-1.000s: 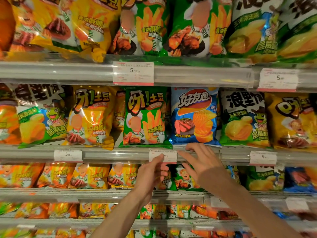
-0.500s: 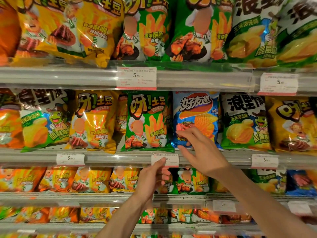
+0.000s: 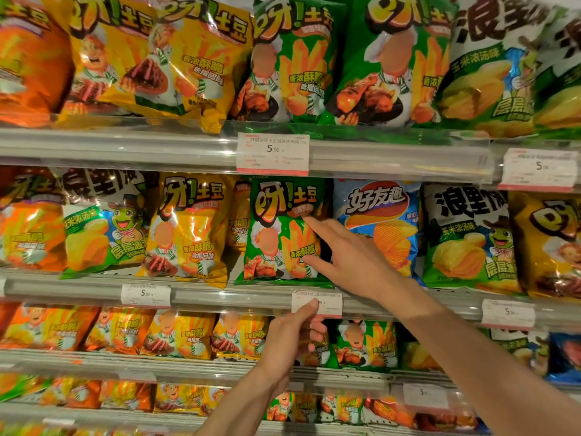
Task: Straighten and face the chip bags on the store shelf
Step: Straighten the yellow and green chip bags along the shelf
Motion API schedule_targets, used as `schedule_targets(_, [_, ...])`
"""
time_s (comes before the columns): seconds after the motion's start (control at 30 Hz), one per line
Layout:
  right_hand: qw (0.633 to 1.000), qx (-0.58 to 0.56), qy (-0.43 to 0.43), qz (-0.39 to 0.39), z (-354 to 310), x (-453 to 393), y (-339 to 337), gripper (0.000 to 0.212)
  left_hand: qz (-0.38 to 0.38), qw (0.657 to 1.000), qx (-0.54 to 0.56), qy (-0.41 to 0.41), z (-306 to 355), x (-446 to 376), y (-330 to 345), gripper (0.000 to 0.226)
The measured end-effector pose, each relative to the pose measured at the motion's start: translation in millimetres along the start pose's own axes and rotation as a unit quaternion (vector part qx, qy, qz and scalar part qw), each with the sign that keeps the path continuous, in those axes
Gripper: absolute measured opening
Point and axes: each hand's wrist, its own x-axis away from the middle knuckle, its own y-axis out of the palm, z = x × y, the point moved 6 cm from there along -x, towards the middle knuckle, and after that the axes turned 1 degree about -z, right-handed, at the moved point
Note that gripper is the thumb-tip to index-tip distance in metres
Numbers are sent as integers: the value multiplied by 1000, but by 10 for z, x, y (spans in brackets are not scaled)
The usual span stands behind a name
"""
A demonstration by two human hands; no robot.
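On the middle shelf stands a green chip bag (image 3: 276,234), upright, between a yellow bag (image 3: 188,228) and a blue chip bag (image 3: 380,215). My right hand (image 3: 355,262) reaches across the blue bag's lower part. Its straight index finger and thumb touch the green bag's right edge; the other fingers are hidden. My left hand (image 3: 292,341) is lower down, thumb on the front of a price tag (image 3: 327,302) on the shelf rail, fingers curled under it.
Rows of yellow, orange and green bags fill the upper shelf (image 3: 125,143) and the lower shelves (image 3: 94,360). A green-and-white bag (image 3: 465,234) stands right of the blue one. More price tags (image 3: 272,152) hang on the rails.
My right hand rose from the shelf rail, crossed the blue bag and now touches the green bag's right edge. My left hand stayed at the price tag. The view moved closer.
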Motion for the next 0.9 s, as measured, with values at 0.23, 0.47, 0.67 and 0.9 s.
schedule_targets(0.23, [1000,1,13,-11,-30,-19,40,74,2,1000,-1,4,-2,-2,2,42])
schedule_targets(0.47, [997,-48,39,35,101,238,-188,68,33,999,-3,30,-38,8,7,50])
schedule_targets(0.67, [974,-3,149,171,653,712,-467,53,65,997,3,48,-70,11,95,41])
schedule_targets(0.9, [967,-73,215,116,900,897,-250,89,54,997,12,55,-45,-24,94,36])
